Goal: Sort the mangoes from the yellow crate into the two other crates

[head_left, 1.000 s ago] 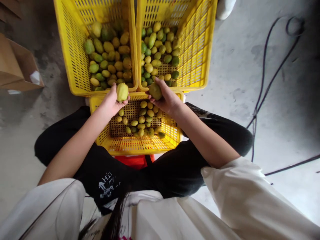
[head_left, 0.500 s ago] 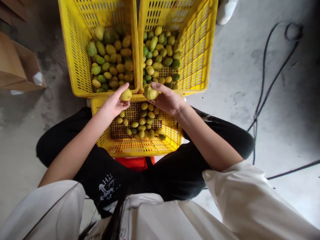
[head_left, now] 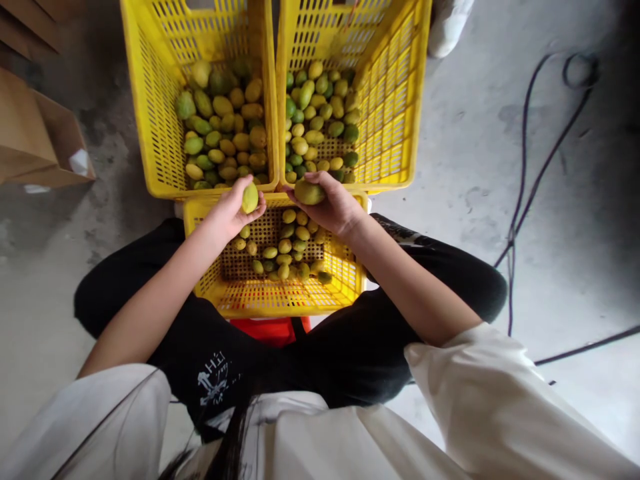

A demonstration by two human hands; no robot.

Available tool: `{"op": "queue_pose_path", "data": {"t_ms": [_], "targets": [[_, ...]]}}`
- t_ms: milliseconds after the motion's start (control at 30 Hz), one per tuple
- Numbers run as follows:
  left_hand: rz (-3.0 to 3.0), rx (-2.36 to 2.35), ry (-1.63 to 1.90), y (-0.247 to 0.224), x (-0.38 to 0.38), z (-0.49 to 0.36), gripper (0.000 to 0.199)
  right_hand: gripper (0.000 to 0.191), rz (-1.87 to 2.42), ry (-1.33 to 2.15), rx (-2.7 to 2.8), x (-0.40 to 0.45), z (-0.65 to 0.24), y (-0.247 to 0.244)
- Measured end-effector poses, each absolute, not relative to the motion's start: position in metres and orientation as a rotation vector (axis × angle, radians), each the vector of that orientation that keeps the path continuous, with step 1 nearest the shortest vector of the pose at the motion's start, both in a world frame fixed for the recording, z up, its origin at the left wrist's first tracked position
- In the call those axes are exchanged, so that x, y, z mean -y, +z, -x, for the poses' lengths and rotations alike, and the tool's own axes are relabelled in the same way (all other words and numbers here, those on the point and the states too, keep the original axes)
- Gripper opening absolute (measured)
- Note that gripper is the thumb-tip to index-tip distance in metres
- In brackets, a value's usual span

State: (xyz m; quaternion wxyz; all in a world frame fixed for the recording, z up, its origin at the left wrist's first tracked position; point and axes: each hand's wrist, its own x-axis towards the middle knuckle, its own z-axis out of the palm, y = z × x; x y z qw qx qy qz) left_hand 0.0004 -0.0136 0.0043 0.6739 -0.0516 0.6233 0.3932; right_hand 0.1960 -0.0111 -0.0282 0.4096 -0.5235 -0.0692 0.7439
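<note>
My left hand [head_left: 239,208] holds a yellow-green fruit [head_left: 250,198] between thumb and fingers, above the back left part of the near yellow crate [head_left: 273,311]. Close by on the right, my right hand [head_left: 334,203] grips a greener oval fruit [head_left: 309,193] over the same crate's back edge. Several small yellow-green fruits [head_left: 285,246] lie on the near crate's slotted bottom. Beyond it stand two larger yellow crates side by side, the left one [head_left: 155,100] and the right one [head_left: 395,100], both with green and yellow fruits inside.
An open cardboard box [head_left: 30,133] stands on the floor at the left. A black cable [head_left: 525,167] runs over the grey floor at the right. A white shoe [head_left: 449,27] shows behind the right crate. Something red [head_left: 265,330] sits under the near crate.
Both fruits have been turned in my fingers and show different sides. My hands have moved slightly down in the picture, each still holding its fruit.
</note>
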Motion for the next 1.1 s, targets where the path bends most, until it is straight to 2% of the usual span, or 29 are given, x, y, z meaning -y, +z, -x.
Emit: {"op": "queue_pose_path", "data": {"t_ms": [267, 633, 933, 1100], "targets": [[0.160, -1.414, 0.852, 0.000, 0.008, 0.003, 0.031, 0.019, 1.515, 1.902, 0.114, 0.006, -0.205, -0.045], [-0.035, -1.458, 0.765, 0.002, 0.010, 0.005, 0.037, 0.040, 1.367, 1.872, 0.378, 0.010, -0.203, -0.032], [-0.080, -1.503, 0.813, -0.009, 0.014, 0.009, 0.024, 0.045, 1.409, 1.911, 0.422, 0.002, -0.211, -0.038], [-0.064, -1.436, 0.730, -0.017, 0.010, 0.014, 0.042, 0.048, 1.369, 1.868, 0.442, 0.007, -0.207, -0.039]]}}
